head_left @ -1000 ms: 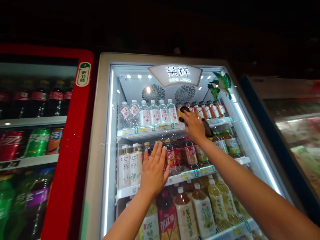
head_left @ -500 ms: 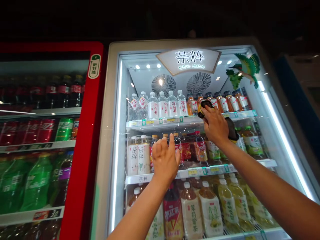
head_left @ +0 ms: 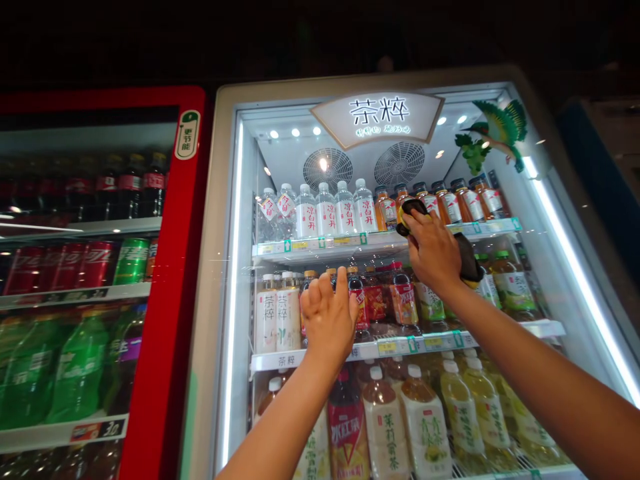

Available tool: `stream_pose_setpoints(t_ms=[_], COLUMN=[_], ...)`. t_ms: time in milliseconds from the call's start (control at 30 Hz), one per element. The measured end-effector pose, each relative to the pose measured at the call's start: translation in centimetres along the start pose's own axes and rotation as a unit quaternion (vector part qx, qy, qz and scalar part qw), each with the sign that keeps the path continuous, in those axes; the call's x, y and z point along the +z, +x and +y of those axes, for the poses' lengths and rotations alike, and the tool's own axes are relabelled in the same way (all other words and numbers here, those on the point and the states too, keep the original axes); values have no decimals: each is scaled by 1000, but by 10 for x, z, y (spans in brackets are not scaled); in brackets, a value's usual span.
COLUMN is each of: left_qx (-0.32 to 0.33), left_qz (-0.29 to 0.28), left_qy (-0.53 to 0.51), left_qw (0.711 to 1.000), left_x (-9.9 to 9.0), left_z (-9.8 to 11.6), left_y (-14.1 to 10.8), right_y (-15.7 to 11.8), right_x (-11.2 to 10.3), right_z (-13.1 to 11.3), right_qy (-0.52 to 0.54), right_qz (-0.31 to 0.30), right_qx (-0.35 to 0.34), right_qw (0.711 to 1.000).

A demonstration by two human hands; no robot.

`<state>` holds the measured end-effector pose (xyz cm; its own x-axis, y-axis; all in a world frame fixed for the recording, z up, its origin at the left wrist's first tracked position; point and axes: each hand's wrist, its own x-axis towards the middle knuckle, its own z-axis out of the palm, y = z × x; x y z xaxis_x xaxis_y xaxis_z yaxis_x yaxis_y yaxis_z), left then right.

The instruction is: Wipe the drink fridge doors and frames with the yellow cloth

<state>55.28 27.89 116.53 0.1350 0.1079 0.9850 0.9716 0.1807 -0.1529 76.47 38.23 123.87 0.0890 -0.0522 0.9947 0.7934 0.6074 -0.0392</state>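
My right hand (head_left: 433,250) presses a dark cloth with yellow edging (head_left: 471,259) against the glass door of the lit drinks fridge, level with the upper shelf. Parts of the cloth stick out on both sides of the hand. Lower and to the left, my left hand (head_left: 329,317) is raised at the same door, its index finger stretched up and the other fingers partly bent. Nothing shows in it. Whether its fingertips touch the glass, I cannot tell. Behind the glass stand clear water bottles (head_left: 345,210), orange-brown drink bottles (head_left: 470,200) and tea bottles (head_left: 381,420).
A fan-shaped lit sign (head_left: 379,119) and a green bird decoration (head_left: 500,130) sit at the fridge's top. On the left stands a red-framed fridge (head_left: 163,320) holding cola bottles, cans and green bottles (head_left: 80,367). Above both it is dark.
The camera's view has tilted very slightly. Both hands keep nearly the same place, with the cloth still under my right hand.
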Motion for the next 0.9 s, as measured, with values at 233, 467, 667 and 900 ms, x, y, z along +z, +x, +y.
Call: stream_pose_setpoints(t_ms=[233,467,667,900], left_qx=[5,72,92,107], left_qz=[21,66,65,90], left_qy=[-3,-7,-30,-46], left_qw=[1000,995,993,989], left_x=[2,17,24,37], left_z=[10,31,47,71], left_y=[0,13,9,22], right_y=[-11,26,2,32], right_x=[-3,-11,-16,-17], right_z=[-7,21,54,46], right_qy=[-7,-13,-40,-17], right_qz=[-12,-67,13,-57], right_qx=[-24,-123,35,-70], right_qw=[1000,990,998,996])
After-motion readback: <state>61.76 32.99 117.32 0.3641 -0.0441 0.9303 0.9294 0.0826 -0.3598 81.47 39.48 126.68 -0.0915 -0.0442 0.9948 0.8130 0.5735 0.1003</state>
